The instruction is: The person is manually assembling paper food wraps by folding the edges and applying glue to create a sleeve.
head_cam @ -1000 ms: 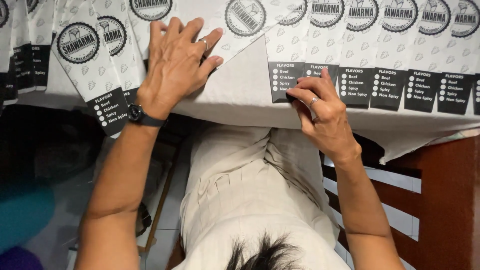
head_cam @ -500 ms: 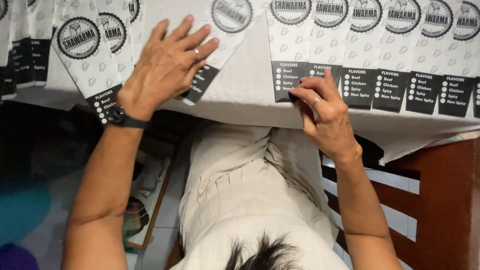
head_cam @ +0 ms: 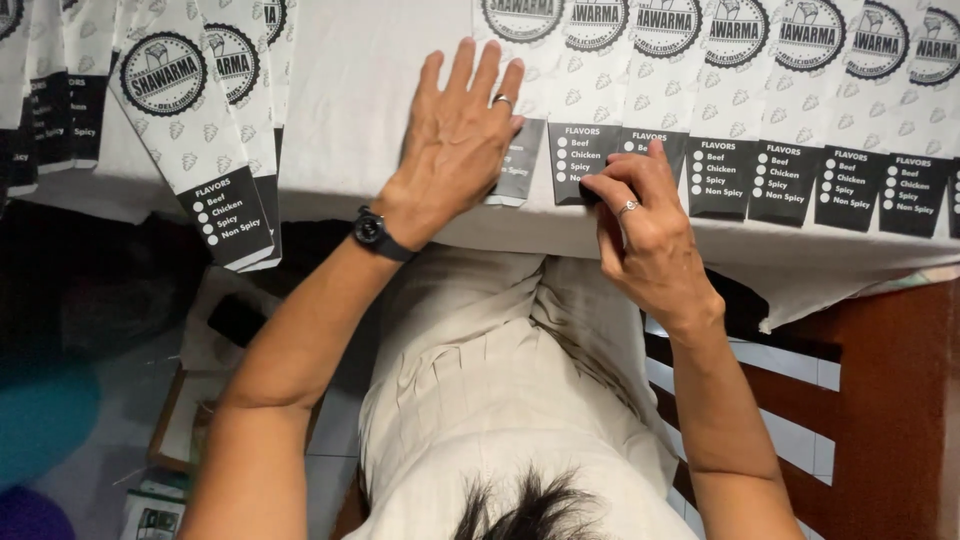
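White cloth covers the counter across the top of the frame, w/ a row of paper sleeves laid side by side on it, white w/ a round black emblem up top and a black printed panel at the near end. Right-hand row runs from centre to the upper right edge, overlapping neatly; a looser bunch fans out at upper left. Between them, bare cloth. Below, centre frame, the person's beige clothing and dark hair; wooden furniture at lower right. Left hand, black watch on the wrist, lies flat and fully open, fingers spread, palm pressing down on one sleeve at the left end of the row; holds nothing, just pins it. Right hand, ring on a finger, is mostly curled, thumb and forefinger pinched at the black lower corner of the next sleeve, just beside the pinned one. To do this well, imo: keep the flat palm steady so the pinned sleeve can't skid, pinch only one layer at the corner, keep edges parallel and overlap even w/ the neighbours.
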